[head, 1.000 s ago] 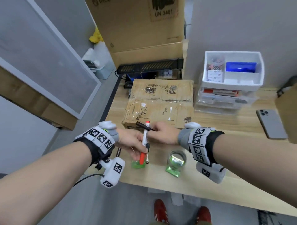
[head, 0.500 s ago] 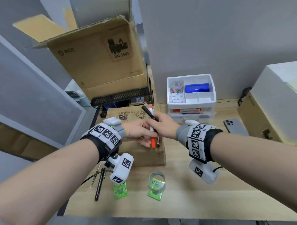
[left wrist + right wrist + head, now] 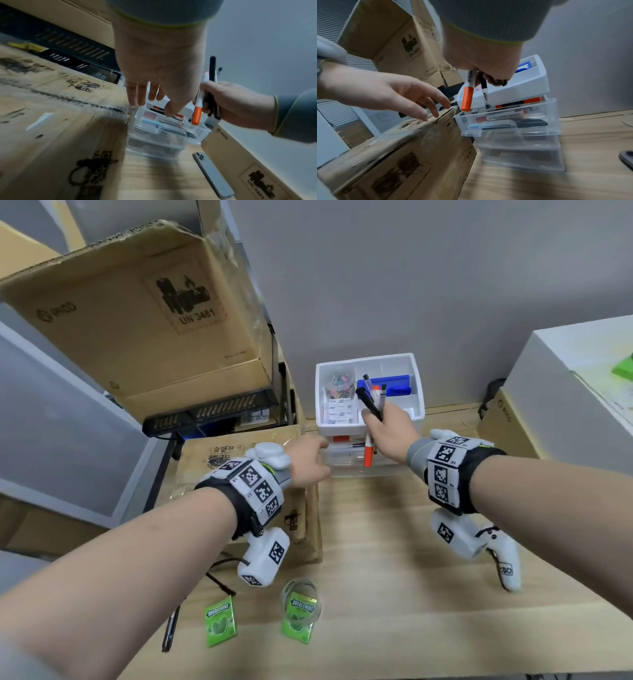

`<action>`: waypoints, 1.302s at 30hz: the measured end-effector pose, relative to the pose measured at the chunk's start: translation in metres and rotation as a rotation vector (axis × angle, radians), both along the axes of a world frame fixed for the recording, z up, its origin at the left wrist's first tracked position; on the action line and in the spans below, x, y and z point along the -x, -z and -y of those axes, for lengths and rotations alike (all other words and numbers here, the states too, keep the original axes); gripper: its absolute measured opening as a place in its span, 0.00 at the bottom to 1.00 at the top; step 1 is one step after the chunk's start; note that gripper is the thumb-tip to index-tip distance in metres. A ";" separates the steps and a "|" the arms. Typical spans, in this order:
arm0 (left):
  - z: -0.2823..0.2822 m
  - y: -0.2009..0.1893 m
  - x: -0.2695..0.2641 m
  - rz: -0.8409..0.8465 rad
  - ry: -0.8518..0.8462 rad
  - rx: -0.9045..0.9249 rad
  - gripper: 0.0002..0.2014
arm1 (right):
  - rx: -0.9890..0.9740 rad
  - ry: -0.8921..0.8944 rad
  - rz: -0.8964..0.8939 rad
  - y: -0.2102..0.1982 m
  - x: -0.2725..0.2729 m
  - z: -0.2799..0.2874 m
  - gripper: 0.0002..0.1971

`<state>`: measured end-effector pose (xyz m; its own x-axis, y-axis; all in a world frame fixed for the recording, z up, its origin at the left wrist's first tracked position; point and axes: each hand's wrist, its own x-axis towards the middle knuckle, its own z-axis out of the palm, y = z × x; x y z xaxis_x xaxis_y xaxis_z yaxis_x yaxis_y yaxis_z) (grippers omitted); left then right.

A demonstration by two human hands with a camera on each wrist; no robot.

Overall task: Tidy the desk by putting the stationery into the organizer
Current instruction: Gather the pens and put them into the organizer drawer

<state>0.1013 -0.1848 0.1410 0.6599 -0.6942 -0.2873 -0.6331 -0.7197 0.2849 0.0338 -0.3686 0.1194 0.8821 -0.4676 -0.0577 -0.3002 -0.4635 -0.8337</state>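
My right hand (image 3: 385,424) grips a bundle of pens (image 3: 371,398), among them an orange-capped marker (image 3: 467,99) and black pens (image 3: 212,75). It holds them just above the organizer (image 3: 416,392), a white top tray over clear drawers. The top drawer (image 3: 510,122) stands pulled out a little, with markers and pens inside. The orange cap hangs over that drawer's front left corner. My left hand (image 3: 426,106) is open with straight fingers, hovering over the flat cardboard box edge beside the drawer and holding nothing.
A flat cardboard box (image 3: 239,470) lies left of the organizer, under a large open carton (image 3: 137,313). Two green gum packs (image 3: 221,621), a clear tape roll (image 3: 301,599) and a black pen (image 3: 171,628) lie near the front. A phone (image 3: 212,174) lies right of the organizer.
My right hand has carried the pens up from the flat box to the organizer. My left hand has let go of them and now reaches, open, toward the top drawer.
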 end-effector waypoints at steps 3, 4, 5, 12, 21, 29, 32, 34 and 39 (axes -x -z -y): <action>0.012 0.018 -0.008 0.095 0.084 -0.065 0.33 | 0.013 -0.010 0.040 0.000 -0.005 0.010 0.11; 0.017 0.024 -0.009 0.094 0.085 -0.072 0.34 | 0.026 -0.023 0.043 0.001 -0.006 0.012 0.11; 0.021 0.029 -0.010 0.086 0.083 -0.082 0.34 | 0.044 -0.037 0.046 0.002 -0.007 0.014 0.11; 0.033 0.049 -0.013 0.070 0.084 -0.159 0.26 | 0.177 -0.149 0.051 0.024 -0.016 0.018 0.10; 0.034 0.042 -0.008 0.091 0.145 -0.276 0.17 | 0.433 -0.250 0.037 0.033 -0.024 0.003 0.15; 0.026 0.040 -0.001 0.064 0.159 -0.182 0.16 | 0.670 -0.520 -0.282 0.044 -0.014 -0.002 0.11; 0.015 0.044 0.000 0.020 0.160 -0.101 0.19 | 0.608 -0.483 -0.363 0.049 -0.011 -0.003 0.10; 0.008 0.044 0.000 0.005 0.152 -0.060 0.24 | 0.566 -0.448 -0.391 0.048 -0.010 -0.006 0.11; -0.004 0.038 0.002 0.006 0.122 0.072 0.17 | 0.491 -0.355 -0.384 0.041 -0.007 -0.012 0.18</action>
